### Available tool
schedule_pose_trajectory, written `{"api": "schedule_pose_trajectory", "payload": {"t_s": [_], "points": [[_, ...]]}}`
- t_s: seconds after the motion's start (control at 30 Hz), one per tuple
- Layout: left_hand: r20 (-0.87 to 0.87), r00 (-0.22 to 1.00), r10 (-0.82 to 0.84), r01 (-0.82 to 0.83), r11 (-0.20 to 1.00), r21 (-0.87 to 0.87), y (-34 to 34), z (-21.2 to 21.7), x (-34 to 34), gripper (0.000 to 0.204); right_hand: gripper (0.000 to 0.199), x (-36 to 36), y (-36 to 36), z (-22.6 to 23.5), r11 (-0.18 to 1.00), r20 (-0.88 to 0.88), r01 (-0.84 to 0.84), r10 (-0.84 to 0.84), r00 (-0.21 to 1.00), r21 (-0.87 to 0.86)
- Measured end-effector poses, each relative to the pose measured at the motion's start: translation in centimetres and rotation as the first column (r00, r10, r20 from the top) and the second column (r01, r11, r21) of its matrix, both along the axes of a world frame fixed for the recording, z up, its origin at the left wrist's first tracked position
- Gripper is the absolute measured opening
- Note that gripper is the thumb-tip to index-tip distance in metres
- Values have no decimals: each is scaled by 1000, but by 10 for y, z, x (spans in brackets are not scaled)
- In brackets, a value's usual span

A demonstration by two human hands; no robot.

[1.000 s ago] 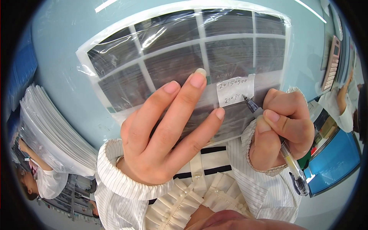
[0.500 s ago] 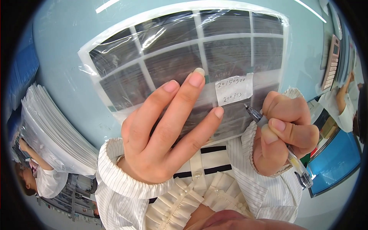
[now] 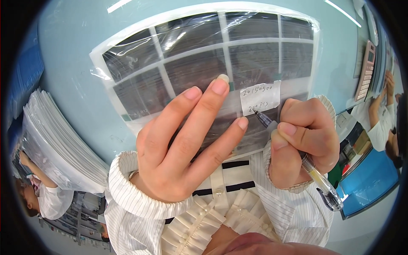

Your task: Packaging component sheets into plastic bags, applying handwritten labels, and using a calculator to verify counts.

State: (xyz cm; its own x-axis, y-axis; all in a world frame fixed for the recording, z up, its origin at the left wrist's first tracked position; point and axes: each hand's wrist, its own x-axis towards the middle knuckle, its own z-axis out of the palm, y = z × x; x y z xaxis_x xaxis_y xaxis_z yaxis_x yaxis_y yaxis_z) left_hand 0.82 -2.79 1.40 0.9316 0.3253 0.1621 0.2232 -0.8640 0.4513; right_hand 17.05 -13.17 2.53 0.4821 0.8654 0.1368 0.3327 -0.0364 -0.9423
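A clear plastic package of stacked sheets [image 3: 193, 50], dark panels framed by white strips, lies on the table in front of me. My left hand [image 3: 178, 144] rests on its near part, fingers spread. Right of those fingertips a small white label [image 3: 260, 96] with handwriting sits on the plastic. My right hand [image 3: 304, 142] is closed around a clear ballpoint pen [image 3: 316, 176]. The pen's tip is at the label's lower edge, by the lower line of writing; whether it touches I cannot tell.
A pink calculator [image 3: 366, 72] lies at the right on the light blue table [image 3: 76, 76]. Another plastic-wrapped stack of white sheets [image 3: 63, 144] stands at the left. A blue panel [image 3: 372, 178] is at the lower right. Other people's arms [image 3: 376, 114] show at both sides.
My right hand has moved left with the pen, bringing the tip from beside the label's lower right corner to its lower edge. The left hand stays spread; the package has shifted slightly right.
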Motion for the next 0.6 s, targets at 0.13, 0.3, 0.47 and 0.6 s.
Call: {"api": "schedule_pose_trajectory", "payload": {"t_s": [0.13,0.3,0.47,0.6], "points": [[21,999,27,-27,999,-21,-1,-1,0,39,14,-1,1,1,1000,27,-9,10,1000,-15],[16,999,29,-29,999,-20,-1,0,2,39,14,1,1,1,999,21,-21,21,1000,-25],[11,999,35,-35,999,-14,-3,-1,1,39,14,1,1,3,998,19,-40,41,999,-54],[39,999,34,-33,999,-29,-1,0,4,38,14,5,3,9,996,39,-55,58,998,-77]]}}
